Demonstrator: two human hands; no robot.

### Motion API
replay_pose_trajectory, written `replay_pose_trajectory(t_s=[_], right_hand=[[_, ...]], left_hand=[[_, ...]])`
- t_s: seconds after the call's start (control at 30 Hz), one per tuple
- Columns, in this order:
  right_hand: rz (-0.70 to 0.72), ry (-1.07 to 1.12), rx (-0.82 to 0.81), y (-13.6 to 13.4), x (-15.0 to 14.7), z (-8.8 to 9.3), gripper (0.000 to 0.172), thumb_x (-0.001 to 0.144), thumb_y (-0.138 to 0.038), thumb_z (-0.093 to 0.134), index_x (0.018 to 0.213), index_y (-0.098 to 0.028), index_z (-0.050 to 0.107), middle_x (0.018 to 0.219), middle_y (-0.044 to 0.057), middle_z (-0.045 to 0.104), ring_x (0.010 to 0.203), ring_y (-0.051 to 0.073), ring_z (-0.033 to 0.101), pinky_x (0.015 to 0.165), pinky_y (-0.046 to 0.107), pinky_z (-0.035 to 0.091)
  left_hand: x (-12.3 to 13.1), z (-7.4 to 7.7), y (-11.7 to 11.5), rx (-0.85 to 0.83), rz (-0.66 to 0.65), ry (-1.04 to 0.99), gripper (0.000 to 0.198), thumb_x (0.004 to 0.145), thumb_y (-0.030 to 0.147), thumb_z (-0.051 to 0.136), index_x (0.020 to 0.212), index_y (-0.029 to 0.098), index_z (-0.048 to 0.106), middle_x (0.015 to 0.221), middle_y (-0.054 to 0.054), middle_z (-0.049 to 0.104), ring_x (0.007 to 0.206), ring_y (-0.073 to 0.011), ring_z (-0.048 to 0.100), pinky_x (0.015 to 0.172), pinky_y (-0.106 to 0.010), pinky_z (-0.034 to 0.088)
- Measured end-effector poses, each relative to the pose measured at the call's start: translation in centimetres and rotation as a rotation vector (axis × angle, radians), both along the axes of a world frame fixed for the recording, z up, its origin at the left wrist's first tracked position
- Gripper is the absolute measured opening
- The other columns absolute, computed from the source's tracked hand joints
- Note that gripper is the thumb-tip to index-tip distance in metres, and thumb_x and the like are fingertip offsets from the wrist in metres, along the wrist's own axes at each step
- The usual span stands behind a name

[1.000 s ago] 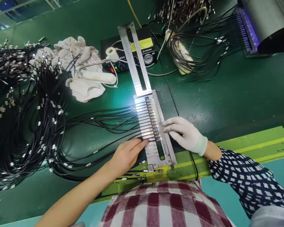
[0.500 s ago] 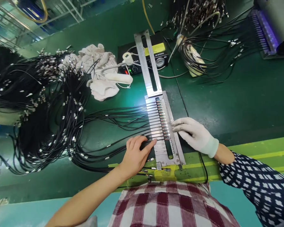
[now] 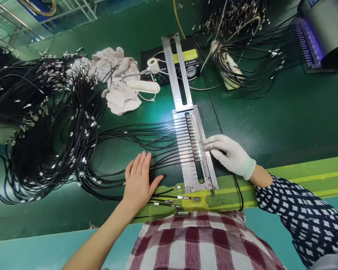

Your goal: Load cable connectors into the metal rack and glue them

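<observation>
Cables (image 3: 146, 131) seemed partway through being slotted into the frame (image 3: 187, 174), left hand (image 3: 136, 187) spread, right hand (image 3: 231, 155) against the edge, grip unclear, the next cable probably needing careful lining-up

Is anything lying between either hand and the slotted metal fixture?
Yes: black cables span the gap from beside the left hand to the metal fixture. Nothing visible intervenes at the right hand, which appears to touch the fixture's edge.

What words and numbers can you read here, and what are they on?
"ZI DONG": black control box
"82A": same box, maybe partly hidden
Too small or blurred: the yellow label, round gauge, blue sticker and dark tag by the checked cloth.
</observation>
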State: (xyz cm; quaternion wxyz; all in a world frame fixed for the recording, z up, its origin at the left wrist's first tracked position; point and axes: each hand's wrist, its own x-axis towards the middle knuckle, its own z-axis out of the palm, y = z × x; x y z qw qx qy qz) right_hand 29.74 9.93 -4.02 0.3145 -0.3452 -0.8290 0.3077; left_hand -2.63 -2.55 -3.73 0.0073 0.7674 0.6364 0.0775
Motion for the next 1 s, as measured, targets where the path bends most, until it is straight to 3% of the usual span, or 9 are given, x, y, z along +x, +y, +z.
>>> replay_pose_trajectory(t_s=[0.1, 0.23, 0.4, 0.47, 0.57, 0.67, 0.83, 1.0], right_hand=[[-0.001, -0.002, 0.019, 0.1, 0.0, -0.1, 0.023, 0.092, -0.015, 0.049, 0.094, -0.023, 0.07, 0.109, 0.006, 0.069, 0.104, 0.023, 0.065, 0.091, 0.043, 0.056], [-0.004, -0.008, 0.054, 0.0, -0.1, 0.0, 0.024, 0.092, -0.014, 0.048, 0.094, -0.022, 0.07, 0.109, 0.007, 0.069, 0.105, 0.023, 0.065, 0.094, 0.043, 0.056], [-0.024, -0.05, 0.079, -0.6, -0.2, 0.1, 0.024, 0.091, -0.014, 0.049, 0.092, -0.022, 0.071, 0.113, 0.007, 0.068, 0.107, 0.024, 0.064, 0.094, 0.044, 0.056], [-0.034, -0.055, 0.083, -0.8, -0.2, 0.0, 0.024, 0.091, -0.014, 0.049, 0.092, -0.022, 0.071, 0.114, 0.008, 0.067, 0.108, 0.024, 0.064, 0.095, 0.044, 0.055], [-0.037, -0.05, 0.081, -0.9, -0.2, 0.0, 0.023, 0.092, -0.013, 0.048, 0.093, -0.021, 0.071, 0.114, 0.008, 0.067, 0.108, 0.024, 0.064, 0.096, 0.044, 0.055], [-0.034, -0.05, 0.069, -0.8, -0.1, 0.0, 0.023, 0.092, -0.014, 0.049, 0.094, -0.02, 0.071, 0.114, 0.008, 0.067, 0.108, 0.024, 0.064, 0.095, 0.044, 0.055], [-0.025, -0.043, 0.062, -0.6, -0.1, 0.2, 0.023, 0.092, -0.015, 0.048, 0.094, -0.02, 0.071, 0.114, 0.009, 0.067, 0.107, 0.024, 0.065, 0.095, 0.044, 0.055], [-0.017, -0.029, 0.04, -0.6, -0.1, 0.0, 0.024, 0.092, -0.015, 0.048, 0.094, -0.022, 0.071, 0.116, 0.008, 0.067, 0.11, 0.024, 0.064, 0.097, 0.044, 0.054]], left_hand=[[-0.1, 0.4, 0.4, 0.005, -0.01, 0.024, 0.073, 0.095, 0.049, 0.049, 0.153, 0.012, 0.023, 0.146, -0.024, 0.047, 0.136, -0.0386, 0.043, 0.111, -0.057, 0.027], [-0.1, 2.0, 0.5, -0.003, -0.036, 0.037, 0.061, 0.096, 0.047, 0.049, 0.145, 0.013, 0.037, 0.14, -0.021, 0.054, 0.134, -0.0389, 0.042, 0.111, -0.06, 0.025], [1.4, 3.5, -1.3, -0.08, -0.197, -0.166, 0.021, 0.094, 0.032, 0.057, 0.11, 0.018, 0.059, 0.103, -0.009, 0.067, 0.104, -0.027, 0.057, 0.092, -0.043, 0.044], [2.1, 3.4, -2.0, -0.209, -0.239, -0.261, 0.01, 0.094, 0.027, 0.057, 0.097, 0.018, 0.06, 0.094, -0.007, 0.063, 0.091, -0.0225, 0.056, 0.082, -0.037, 0.046], [2.6, 3.1, -2.5, -0.304, -0.221, -0.35, 0.006, 0.095, 0.02, 0.053, 0.091, 0.018, 0.057, 0.09, -0.006, 0.06, 0.086, -0.0203, 0.053, 0.078, -0.035, 0.045], [3.1, 3.1, -2.7, -0.279, -0.257, -0.41, 0.002, 0.095, 0.018, 0.053, 0.095, 0.018, 0.055, 0.094, -0.006, 0.06, 0.088, -0.0196, 0.052, 0.079, -0.034, 0.044], [4.9, 2.4, -2.4, -0.245, -0.464, -0.399, 0.007, 0.095, 0.022, 0.056, 0.099, 0.016, 0.057, 0.095, -0.007, 0.062, 0.086, -0.0193, 0.052, 0.073, -0.033, 0.042], [6.2, 1.3, -2.1, -0.118, -0.496, -0.366, 0.004, 0.094, 0.019, 0.056, 0.093, 0.016, 0.059, 0.086, -0.005, 0.064, 0.08, -0.0185, 0.051, 0.07, -0.033, 0.039]])
